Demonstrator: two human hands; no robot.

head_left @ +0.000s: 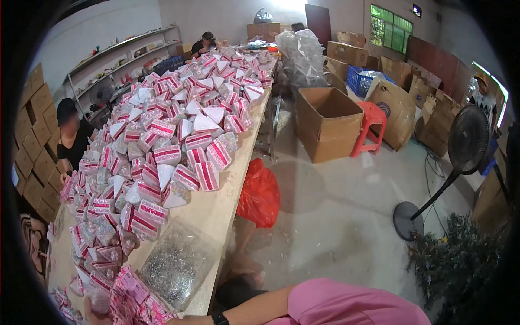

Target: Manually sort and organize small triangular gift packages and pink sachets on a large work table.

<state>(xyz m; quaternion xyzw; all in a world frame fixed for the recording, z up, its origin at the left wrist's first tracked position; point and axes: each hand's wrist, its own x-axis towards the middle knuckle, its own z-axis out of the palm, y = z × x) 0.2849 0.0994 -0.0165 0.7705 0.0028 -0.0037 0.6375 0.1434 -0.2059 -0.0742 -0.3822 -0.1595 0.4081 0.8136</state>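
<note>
Hundreds of finished pink-and-white wedge boxes (179, 135) are heaped along the desk (227, 206), while a bundle of flat pink cards (132, 300) is clutched in the left hand (100, 314) at its near end; the right hand cannot be seen.

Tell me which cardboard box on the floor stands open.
The large brown box beside the red plastic stool: its flaps are up, showing the inside; the boxes behind look closed.
</note>
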